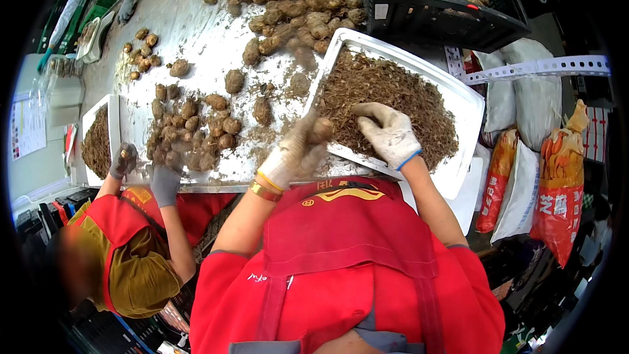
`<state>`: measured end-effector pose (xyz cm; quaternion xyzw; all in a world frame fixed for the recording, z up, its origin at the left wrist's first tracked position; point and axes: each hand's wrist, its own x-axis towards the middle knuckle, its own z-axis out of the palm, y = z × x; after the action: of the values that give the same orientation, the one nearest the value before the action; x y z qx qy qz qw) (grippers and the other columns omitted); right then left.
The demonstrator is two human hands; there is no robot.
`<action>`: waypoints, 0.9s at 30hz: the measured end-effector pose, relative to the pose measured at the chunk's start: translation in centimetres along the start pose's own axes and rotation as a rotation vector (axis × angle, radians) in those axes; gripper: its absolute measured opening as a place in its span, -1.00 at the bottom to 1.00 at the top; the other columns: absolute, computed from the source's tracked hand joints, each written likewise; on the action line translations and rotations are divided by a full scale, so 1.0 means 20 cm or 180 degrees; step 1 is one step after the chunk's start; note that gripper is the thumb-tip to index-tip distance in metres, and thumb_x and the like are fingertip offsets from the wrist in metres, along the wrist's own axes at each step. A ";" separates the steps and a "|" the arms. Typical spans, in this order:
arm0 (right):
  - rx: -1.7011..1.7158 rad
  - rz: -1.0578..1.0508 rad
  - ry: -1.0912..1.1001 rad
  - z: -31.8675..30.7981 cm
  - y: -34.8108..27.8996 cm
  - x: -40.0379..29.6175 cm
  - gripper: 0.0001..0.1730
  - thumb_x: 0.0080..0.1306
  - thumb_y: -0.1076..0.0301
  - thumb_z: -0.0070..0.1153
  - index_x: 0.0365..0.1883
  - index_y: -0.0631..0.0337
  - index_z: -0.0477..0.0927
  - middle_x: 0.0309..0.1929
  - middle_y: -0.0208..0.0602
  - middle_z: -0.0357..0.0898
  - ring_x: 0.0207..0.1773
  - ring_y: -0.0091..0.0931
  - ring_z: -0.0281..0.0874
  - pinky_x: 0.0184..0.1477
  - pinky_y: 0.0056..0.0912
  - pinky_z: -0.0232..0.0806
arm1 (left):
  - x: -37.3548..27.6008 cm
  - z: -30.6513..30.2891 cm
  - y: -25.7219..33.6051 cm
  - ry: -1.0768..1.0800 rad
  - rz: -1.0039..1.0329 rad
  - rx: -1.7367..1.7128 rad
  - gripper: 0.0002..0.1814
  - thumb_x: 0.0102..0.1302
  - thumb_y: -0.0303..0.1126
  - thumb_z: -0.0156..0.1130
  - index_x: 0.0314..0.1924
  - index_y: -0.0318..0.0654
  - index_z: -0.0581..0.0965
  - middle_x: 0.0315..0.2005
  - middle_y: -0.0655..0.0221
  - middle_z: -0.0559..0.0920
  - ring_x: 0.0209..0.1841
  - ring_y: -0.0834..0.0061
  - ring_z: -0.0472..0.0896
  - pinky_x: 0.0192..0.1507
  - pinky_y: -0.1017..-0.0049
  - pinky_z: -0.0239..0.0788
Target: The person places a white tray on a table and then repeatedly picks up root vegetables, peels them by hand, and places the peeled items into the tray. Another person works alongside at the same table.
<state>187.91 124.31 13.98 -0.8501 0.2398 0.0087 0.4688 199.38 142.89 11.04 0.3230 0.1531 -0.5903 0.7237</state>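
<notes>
My left hand (293, 153), in a soiled white knit glove, grips a brown taro corm (322, 130) beside the left edge of a white plastic tray (393, 54). Blur softens this hand and the corm. The tray is heaped with brown fibrous skin scraps (403, 91). Over these scraps hovers my right hand (388, 130), in a white glove with a blue cuff. Its fingers curl with a gap to the thumb, and nothing shows between them. Both hands are above the near edge of a metal table (196, 54).
A big pile of hairy taro corms (304, 5) covers the table's far side, next to a black crate (442, 17) of corms. Smaller corms (191, 128) lie left. A co-worker's gloved hands (164, 182) work there near another scrap tray (113, 123). Sacks (557, 182) stand right.
</notes>
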 end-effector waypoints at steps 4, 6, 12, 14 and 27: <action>-0.0084 0.0529 0.0150 -0.08 0.08 -0.04 -0.58 0.27 0.16 0.17 0.01 0.24 0.60 -0.05 -0.16 0.65 -0.01 -0.36 0.61 0.05 -0.40 0.42 | 0.01 -0.07 0.29 0.0624 0.0434 -0.0573 -0.67 0.24 -0.10 0.33 -0.48 -0.19 0.53 -0.63 0.37 0.56 -0.67 0.60 0.47 -0.74 0.69 0.34; -0.0191 0.0278 0.0347 -0.08 0.14 -0.07 -0.55 0.26 0.12 0.15 0.03 0.20 0.59 0.00 -0.13 0.63 0.04 -0.27 0.60 0.09 -0.31 0.41 | 0.02 -0.20 0.57 0.0840 0.0899 -0.0847 -0.75 0.22 -0.31 0.32 -0.54 -0.24 0.52 -0.58 0.28 0.57 -0.59 0.55 0.51 -0.67 0.69 0.42; 0.0118 0.0339 0.0471 -0.02 0.23 -0.13 -0.61 0.29 0.24 0.10 0.04 0.22 0.58 0.01 -0.08 0.61 0.08 -0.20 0.57 0.12 -0.28 0.38 | -0.02 -0.17 1.04 0.1608 0.3350 -0.0194 -0.86 0.23 -0.42 0.27 -0.26 -0.34 0.57 -0.37 0.18 0.66 -0.57 0.54 0.56 -0.59 0.72 0.49; 0.0071 0.0247 0.0424 0.01 0.21 -0.13 -0.63 0.29 0.29 0.09 0.03 0.24 0.58 -0.01 -0.07 0.62 0.06 -0.26 0.58 0.11 -0.31 0.38 | 0.16 -0.26 0.95 0.1520 0.2453 0.1570 -0.70 0.32 -0.19 0.17 -0.18 -0.32 0.55 -0.38 0.22 0.66 -0.49 0.61 0.57 -0.44 0.66 0.47; -0.0306 -0.0212 0.0298 0.01 0.13 -0.09 -0.63 0.31 0.20 0.05 0.01 0.19 0.59 -0.03 -0.03 0.59 0.03 -0.13 0.55 0.06 -0.16 0.39 | 0.62 0.02 0.42 0.2182 0.1331 0.5142 -0.31 0.20 0.15 0.23 0.00 -0.40 0.48 -0.22 0.08 0.66 -0.22 0.24 0.64 -0.19 0.30 0.50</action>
<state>185.33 124.13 12.27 -0.8786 0.2324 -0.0351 0.4156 210.52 134.06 6.21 0.9126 -0.1628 -0.2457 0.2835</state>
